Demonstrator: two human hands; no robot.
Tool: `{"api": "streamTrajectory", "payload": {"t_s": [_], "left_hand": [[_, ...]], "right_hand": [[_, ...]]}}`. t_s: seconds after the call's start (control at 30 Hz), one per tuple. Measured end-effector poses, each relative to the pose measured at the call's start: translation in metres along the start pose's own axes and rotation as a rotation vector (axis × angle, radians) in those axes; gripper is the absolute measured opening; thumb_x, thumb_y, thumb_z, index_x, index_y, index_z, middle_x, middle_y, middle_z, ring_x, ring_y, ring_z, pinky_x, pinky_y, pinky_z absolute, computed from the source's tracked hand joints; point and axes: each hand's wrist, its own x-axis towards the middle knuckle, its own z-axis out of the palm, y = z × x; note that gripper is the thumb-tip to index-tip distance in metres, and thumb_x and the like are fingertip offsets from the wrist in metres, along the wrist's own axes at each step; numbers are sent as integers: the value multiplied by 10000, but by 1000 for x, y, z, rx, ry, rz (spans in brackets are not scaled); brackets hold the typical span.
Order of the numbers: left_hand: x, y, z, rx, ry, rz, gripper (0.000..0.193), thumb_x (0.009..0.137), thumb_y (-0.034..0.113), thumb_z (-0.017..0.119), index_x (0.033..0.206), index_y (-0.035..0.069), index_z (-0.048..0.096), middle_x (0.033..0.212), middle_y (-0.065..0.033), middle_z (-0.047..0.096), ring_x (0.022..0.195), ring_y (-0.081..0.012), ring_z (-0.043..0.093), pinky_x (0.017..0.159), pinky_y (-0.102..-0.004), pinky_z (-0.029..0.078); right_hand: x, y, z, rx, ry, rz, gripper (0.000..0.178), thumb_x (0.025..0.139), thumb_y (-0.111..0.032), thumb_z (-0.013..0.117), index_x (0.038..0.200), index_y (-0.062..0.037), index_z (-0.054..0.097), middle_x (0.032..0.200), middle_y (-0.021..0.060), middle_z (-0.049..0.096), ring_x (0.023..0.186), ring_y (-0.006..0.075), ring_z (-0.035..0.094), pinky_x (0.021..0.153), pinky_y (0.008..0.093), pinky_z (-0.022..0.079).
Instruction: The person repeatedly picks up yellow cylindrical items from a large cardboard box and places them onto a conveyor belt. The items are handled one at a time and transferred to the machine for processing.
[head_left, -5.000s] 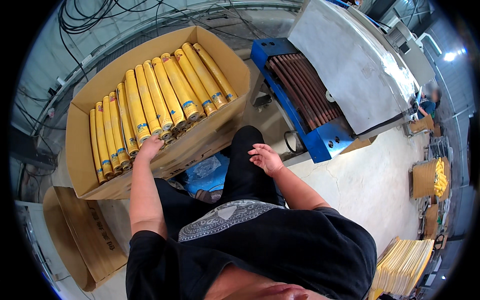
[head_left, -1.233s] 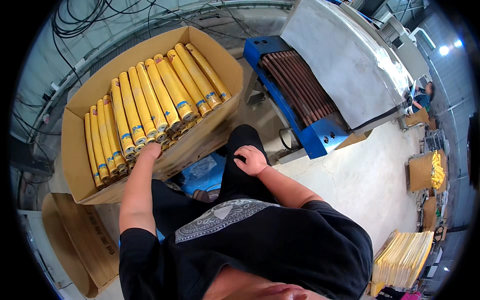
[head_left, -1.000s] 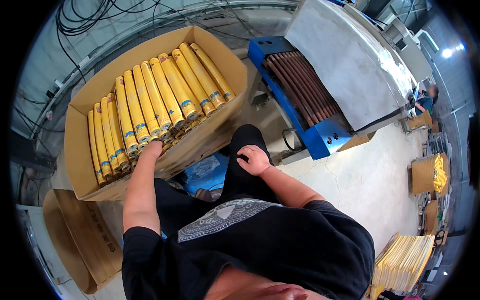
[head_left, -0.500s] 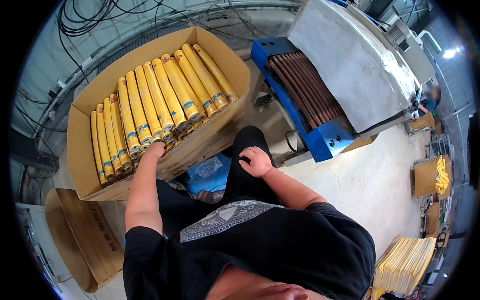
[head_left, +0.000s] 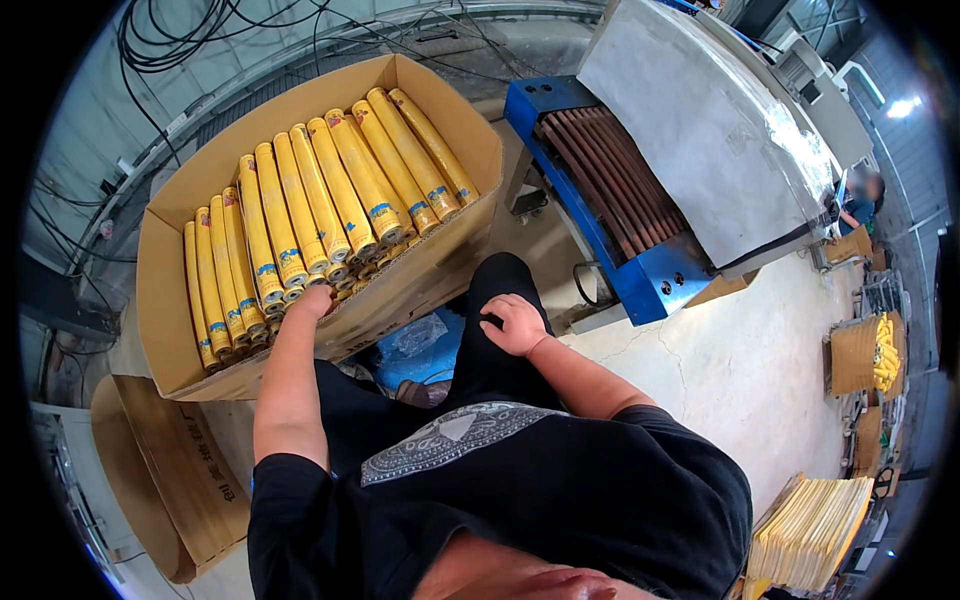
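Note:
A large open cardboard box [head_left: 165,260] stands in front of me to the left, tilted toward me. Many yellow printed tubes [head_left: 300,200] with blue bands at their near ends lie side by side in layers inside it. My left hand [head_left: 314,301] is at the box's near rim, close to the tube ends; its fingers are mostly hidden, so what they touch or hold does not show. My right hand [head_left: 515,323] rests empty on my black-trousered knee, fingers loosely spread.
A blue-framed machine [head_left: 660,285] with dark rollers and a pale cover stands ahead right. Another cardboard box [head_left: 195,470] lies at lower left. Stacked yellowish sheets [head_left: 810,530] and a box of yellow tubes [head_left: 850,358] stand on the right. A person [head_left: 860,200] is far off there.
The view shifts very slightly. Both hands and the tubes stay as they were.

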Motion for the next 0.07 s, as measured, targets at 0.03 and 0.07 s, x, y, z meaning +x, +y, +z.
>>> {"api": "streamTrajectory", "payload": {"t_s": [0.03, 0.07], "left_hand": [[1, 8, -3, 13, -8, 14, 154, 829, 162, 582, 788, 29, 650, 659, -159, 609, 607, -246, 577, 568, -407, 420], [1, 15, -7, 27, -16, 26, 153, 829, 167, 587, 798, 34, 655, 666, -161, 611, 612, -238, 580, 571, -413, 421]], "right_hand": [[-2, 2, -1, -3, 2, 13, 208, 748, -224, 669, 906, -93, 633, 950, 93, 631, 952, 295, 585, 857, 382, 462], [-5, 4, -1, -6, 4, 26, 209, 747, -225, 670, 906, -94, 633, 950, 94, 631, 953, 295, 585, 859, 382, 461]]}}
